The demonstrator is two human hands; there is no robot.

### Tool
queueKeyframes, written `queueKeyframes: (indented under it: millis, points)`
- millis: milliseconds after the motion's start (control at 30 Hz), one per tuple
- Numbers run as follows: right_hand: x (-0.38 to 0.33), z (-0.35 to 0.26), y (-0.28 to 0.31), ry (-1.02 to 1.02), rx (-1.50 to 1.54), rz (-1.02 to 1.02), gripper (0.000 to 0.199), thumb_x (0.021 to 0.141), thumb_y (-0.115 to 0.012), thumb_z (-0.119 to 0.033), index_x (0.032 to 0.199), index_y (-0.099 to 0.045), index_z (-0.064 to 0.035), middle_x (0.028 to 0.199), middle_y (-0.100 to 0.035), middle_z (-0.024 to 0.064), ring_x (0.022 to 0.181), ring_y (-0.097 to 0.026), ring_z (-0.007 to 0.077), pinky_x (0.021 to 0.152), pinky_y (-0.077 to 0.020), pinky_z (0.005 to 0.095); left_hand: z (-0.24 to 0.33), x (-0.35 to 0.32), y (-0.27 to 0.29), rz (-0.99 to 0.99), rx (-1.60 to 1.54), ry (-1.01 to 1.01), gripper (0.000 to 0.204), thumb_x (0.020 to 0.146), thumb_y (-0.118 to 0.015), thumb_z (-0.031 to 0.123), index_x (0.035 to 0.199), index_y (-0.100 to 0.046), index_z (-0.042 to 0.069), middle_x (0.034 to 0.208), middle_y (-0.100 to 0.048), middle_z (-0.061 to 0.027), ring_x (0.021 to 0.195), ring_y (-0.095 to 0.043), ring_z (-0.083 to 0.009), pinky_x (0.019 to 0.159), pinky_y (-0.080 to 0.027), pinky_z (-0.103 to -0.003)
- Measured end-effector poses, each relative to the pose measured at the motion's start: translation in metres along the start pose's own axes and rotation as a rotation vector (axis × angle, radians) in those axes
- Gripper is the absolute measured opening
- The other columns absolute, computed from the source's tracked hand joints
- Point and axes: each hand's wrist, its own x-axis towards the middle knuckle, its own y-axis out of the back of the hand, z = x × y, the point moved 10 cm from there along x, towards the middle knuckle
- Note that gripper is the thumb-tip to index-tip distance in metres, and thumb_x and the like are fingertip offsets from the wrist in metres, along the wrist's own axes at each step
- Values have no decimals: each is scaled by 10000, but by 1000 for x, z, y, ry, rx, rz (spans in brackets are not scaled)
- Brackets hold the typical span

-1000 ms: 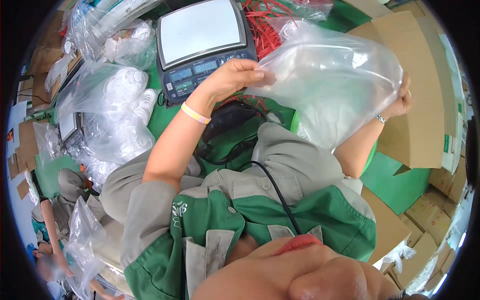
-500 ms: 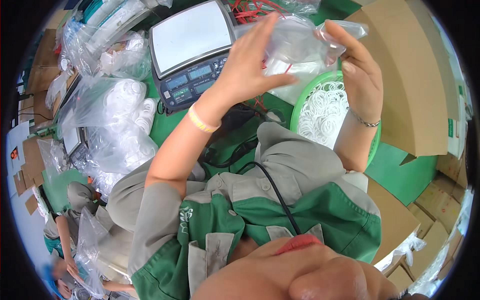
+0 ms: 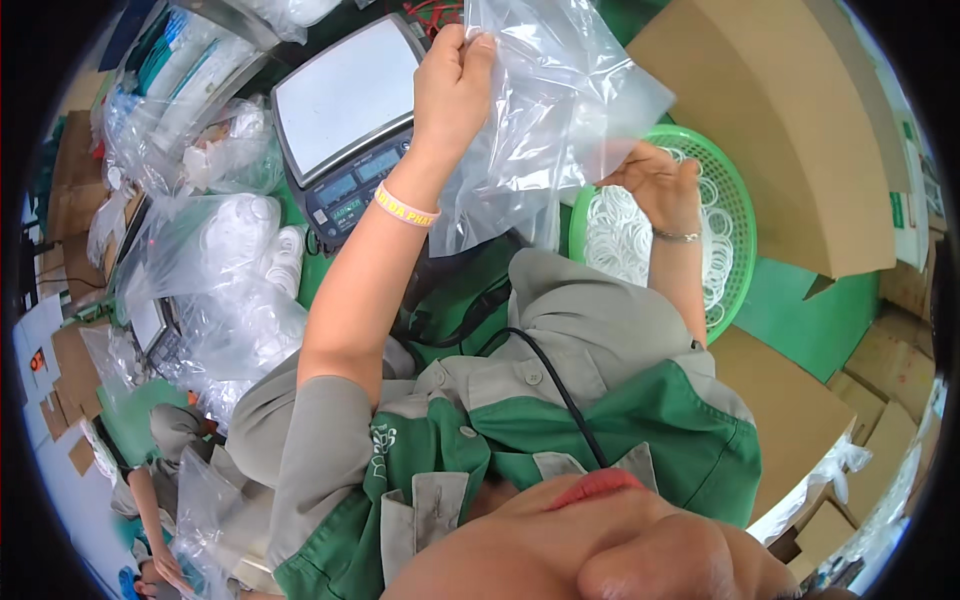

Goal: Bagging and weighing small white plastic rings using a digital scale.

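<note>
A clear plastic bag hangs from my left hand, whose thumb and fingers are pinched closed on its upper left edge. The bag spreads out to the right, beside the scale and partly over the basket's rim. My right hand is at the bag's lower right side, above a green round basket. Its fingers are loosely bent with the thumb apart; I see nothing gripped in them, though the fingertips are slightly blurred beside the bag. White rings fill much of the basket.
A digital scale with a white plate stands left of the bag. Bags of white items lie further left. An open cardboard box rises behind the basket. At the lower left a co-worker's arm handles clear plastic.
The clear bag has been raised and spread open to view. My left hand has closed on its edge; my right hand has come down over the basket.
</note>
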Motion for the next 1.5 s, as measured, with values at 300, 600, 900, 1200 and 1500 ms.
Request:
queueKeyframes:
  millis: [300, 600, 900, 1200, 1500]
  points:
    - [-11, 7, 37, -191, -642, 605, 148, 824, -569, -140, 846, -623, -5, 728, -594, 31, 637, -521, 95, 574, -409, 216, 22, -24, -38, -33, 300, -315, 336, 809, -605, 255, 1023, -537, 5, 791, -597, -78, 667, -536, -163, 618, -428, -290]
    - [-32, 27, 72, -181, -732, 734, 197, 729, -684, -174, 652, -544, -58, 560, -505, -49, 528, -484, 62, 476, -380, 241, -61, -75, -44, -312, -417, 545, 84, 808, -518, -6, 869, -476, 35, 765, -619, -98, 707, -600, -160, 626, -464, -239]
    - [-15, -12, -13, 373, -1773, 476, 325, 700, -647, -196, 1002, -563, -110, 971, -577, 98, 809, -556, 222, 712, -438, 345, 41, -82, -77, -637, 433, -443, 116, 677, -499, -56, 675, -562, 41, 838, -550, -68, 754, -553, -232, 646, -444, -329]
    - [-171, 14, 197, -9, -878, 1139, 324, 794, -617, -234, 1042, -587, -27, 964, -619, 99, 917, -569, 205, 782, -446, 286, -22, -58, -8, -411, 852, -119, 237, 776, -577, 111, 999, -626, 47, 1023, -549, -79, 784, -569, -230, 686, -454, -320]
    - [-407, 57, 298, -892, -1121, 1817, 803, 654, -629, -550, 1122, -509, 92, 1150, -511, 276, 1097, -476, 380, 959, -346, 389, -12, -55, -1, -374, 612, -234, 410, 755, -496, -52, 1147, -552, 56, 1172, -503, -119, 941, -560, -233, 797, -454, -294]
